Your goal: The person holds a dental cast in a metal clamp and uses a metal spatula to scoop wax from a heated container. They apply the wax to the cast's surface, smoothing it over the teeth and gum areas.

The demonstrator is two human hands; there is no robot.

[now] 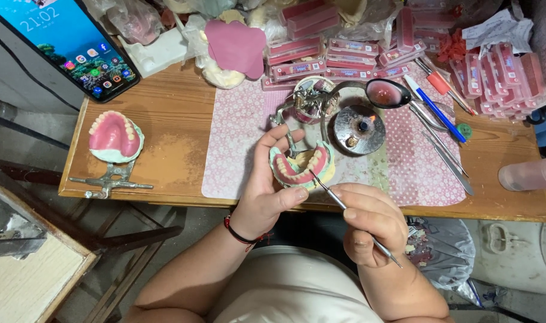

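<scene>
Denture model (pixel 302 168), pink gums with small teeth, gripped in the left hand (pixel 268 191), thumb under, fingers curled round the far side. Just over the near edge of the tabletop (pixel 177 113), above the pink dotted mat (pixel 237 137). Thin metal tool (pixel 352 214) pinched in the right hand (pixel 368 222), fingers pressed together round the handle, tip touching the teeth of the denture model. Round metal burner (pixel 359 128) with a tiny flame, just behind the denture model. Dark spoon (pixel 388 93) a bit past that, to the right. Blue pen (pixel 435 110) and more metal tools further right. Boxes of pink tooth strips (pixel 321 60) stacked far behind. Second denture (pixel 115 136) on a metal frame well off to the left. Phone (pixel 63 42) leaning far off at the back left.
</scene>
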